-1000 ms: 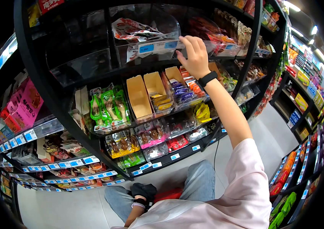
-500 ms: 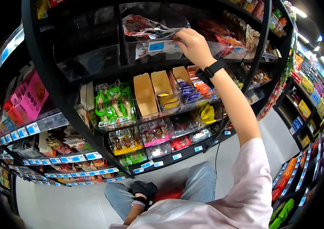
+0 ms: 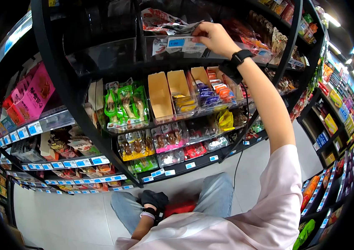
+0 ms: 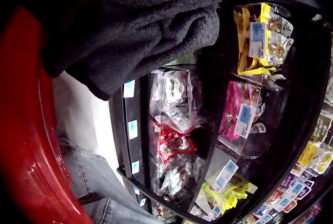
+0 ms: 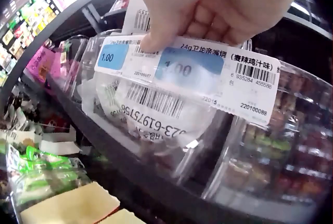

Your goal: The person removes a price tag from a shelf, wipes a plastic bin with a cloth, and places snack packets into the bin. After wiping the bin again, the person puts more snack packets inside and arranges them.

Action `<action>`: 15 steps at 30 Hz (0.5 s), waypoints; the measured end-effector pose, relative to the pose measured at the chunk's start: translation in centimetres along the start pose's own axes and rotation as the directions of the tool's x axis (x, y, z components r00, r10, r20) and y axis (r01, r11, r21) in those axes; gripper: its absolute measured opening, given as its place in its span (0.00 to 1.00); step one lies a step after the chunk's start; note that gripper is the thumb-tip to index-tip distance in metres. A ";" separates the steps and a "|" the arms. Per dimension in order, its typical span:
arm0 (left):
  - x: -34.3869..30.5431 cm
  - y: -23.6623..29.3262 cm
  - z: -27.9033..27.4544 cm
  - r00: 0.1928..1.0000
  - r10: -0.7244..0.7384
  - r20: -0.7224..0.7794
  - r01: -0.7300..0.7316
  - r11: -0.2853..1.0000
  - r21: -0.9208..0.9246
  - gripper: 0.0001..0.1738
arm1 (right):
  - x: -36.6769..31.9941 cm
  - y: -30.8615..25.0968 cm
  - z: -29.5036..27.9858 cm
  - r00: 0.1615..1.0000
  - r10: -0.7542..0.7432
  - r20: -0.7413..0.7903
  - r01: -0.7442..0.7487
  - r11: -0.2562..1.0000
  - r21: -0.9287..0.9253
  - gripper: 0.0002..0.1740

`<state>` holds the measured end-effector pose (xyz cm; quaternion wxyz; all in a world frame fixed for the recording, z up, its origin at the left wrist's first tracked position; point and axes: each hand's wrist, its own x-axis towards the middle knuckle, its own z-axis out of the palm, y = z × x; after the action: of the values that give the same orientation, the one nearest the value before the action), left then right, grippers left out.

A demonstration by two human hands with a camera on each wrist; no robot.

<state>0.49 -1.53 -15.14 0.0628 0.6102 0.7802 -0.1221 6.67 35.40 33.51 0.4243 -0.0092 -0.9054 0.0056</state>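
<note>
At upper shelf (image 3: 156, 66) front: price labels (image 5: 244, 86), clamped in right hand (image 5: 213, 0).
Curled fingers (image 5: 204, 15): behind price labels, right-wrist view only.
Dark cloth (image 4: 151, 34): fleecy texture, left-wrist view only; hides left hand, grip cannot be told.
Below: open cartons (image 3: 159, 96), green packets (image 3: 125, 106).

- Head view: from above, facing forward and down, wide and farthest back; shelves (image 3: 180, 169) span the upper and middle frame, jeans (image 3: 215, 196) the bottom.
- Left wrist view: low, near the lower shelves, turned on its side; dark cloth (image 4: 151, 31) crowds the top.
- Right wrist view: very close, facing the price label (image 5: 187, 75) mid-frame, right grip (image 5: 218, 5) above it.
- Shared: head and right wrist, label and green packets (image 3: 125, 106); head and left wrist, pink bag (image 4: 233, 105).
</note>
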 end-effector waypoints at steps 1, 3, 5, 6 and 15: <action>-0.1 0.0 0.2 0.999 0.028 -0.019 -0.028 1.000 0.005 0.13 | 0.1 -0.1 -0.2 0.998 0.055 0.031 -0.056 0.998 0.005 0.07; -0.7 -0.1 0.6 0.997 0.015 -0.078 -0.014 1.000 0.010 0.13 | 0.1 -0.6 -0.6 0.995 0.092 0.035 -0.093 0.995 0.047 0.07; -1.1 -0.2 -0.1 0.978 -0.008 -0.206 0.014 1.000 0.026 0.12 | 0.2 -0.7 -0.9 0.995 0.083 0.057 -0.085 0.996 0.033 0.07; -1.7 0.0 -0.9 0.963 -0.012 -0.268 0.045 0.992 0.118 0.12 | 0.4 -0.7 -1.0 0.994 0.077 0.076 -0.078 0.997 0.014 0.08; -0.4 0.3 -0.8 0.997 0.073 0.001 -0.073 0.997 0.040 0.14 | 0.8 -1.2 -2.0 0.999 0.024 0.029 -0.025 0.999 0.034 0.09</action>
<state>0.90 -1.57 -14.28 0.0546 0.6394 0.7548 -0.1354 7.69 34.24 35.41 0.4111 -0.0131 -0.9111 0.0263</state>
